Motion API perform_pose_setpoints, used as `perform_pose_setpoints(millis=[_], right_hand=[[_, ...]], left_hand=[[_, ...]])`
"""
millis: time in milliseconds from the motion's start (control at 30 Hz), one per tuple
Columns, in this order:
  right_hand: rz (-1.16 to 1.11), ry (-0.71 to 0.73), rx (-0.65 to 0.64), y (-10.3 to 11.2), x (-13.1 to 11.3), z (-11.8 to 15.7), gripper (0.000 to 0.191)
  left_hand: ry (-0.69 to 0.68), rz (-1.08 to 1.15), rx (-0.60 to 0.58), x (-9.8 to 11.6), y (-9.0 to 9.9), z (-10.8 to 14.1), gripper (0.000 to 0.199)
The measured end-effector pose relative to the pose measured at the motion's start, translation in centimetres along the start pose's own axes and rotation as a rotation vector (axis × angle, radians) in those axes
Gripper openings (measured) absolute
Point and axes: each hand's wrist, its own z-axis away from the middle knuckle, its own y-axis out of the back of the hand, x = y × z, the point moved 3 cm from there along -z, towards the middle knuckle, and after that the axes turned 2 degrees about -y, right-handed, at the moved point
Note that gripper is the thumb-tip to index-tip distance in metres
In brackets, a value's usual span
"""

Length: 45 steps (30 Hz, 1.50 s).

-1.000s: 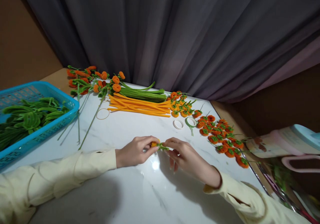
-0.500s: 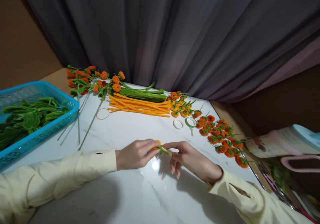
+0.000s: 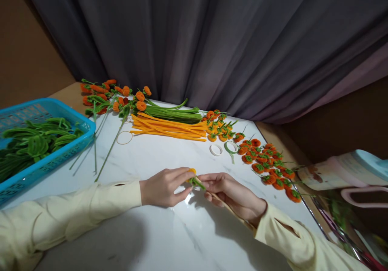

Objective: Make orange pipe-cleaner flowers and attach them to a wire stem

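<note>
We find the blue basket (image 3: 91, 130) cut by the left edge, the pale cup (image 3: 336, 174) by the right; the left hand (image 3: 165, 187) partly hides the yellow-and-green flower (image 3: 198, 183).

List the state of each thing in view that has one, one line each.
Flower: held, head mostly hidden
Left hand: closed on the flower
Right hand: at the flower's green end, exact grip unclear
Basket: open-topped, holding leaves
Yellow stems: bunched, lying down
Green stems: bunched, lying behind the yellow ones
Green tape: rolled, end loose
White roll: lying beside it
Cup: lid on
</note>
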Motion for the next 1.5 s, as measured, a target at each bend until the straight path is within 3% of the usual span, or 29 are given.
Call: perform_pose_setpoints(millis=[300,533,667,833,1033,1300,1400,1500], right_hand=[[-0.086,-0.012,-0.081,-0.4,0.5,0.4,0.025],[0.070,0.060,-0.073,-0.4,0.4,1.1,0.029],[0.266,0.271,-0.003,0.7,1.0,0.4,0.036],[0.874,0.754,0.346,3.1,1.5,-1.4,0.027],[1.178,1.145,0.480,3.4,2.1,-1.7,0.023],[1.397,1.510,0.434,1.3,2.6,0.5,0.024],[1.452,1.542,0.406,1.0,2.9,0.6,0.024],[1.354,1.494,0.370,0.9,2.8,0.3,0.021]], left_hand=[[0.048,0.117,0.028,-0.4,-0.1,0.2,0.026],[0.393,0.473,0.074,-1.5,-0.1,-0.1,0.025],[0.625,0.696,0.081,-2.1,-0.2,-0.2,0.025],[0.726,0.966,0.084,-2.0,-0.5,-0.2,0.022],[0.671,0.748,0.037,-1.7,-0.5,0.2,0.019],[0.582,0.628,-0.025,-1.5,-0.6,0.1,0.019],[0.578,0.597,-0.033,-1.5,-0.6,0.0,0.018],[0.586,0.582,-0.019,-1.5,-0.6,-0.1,0.016]])
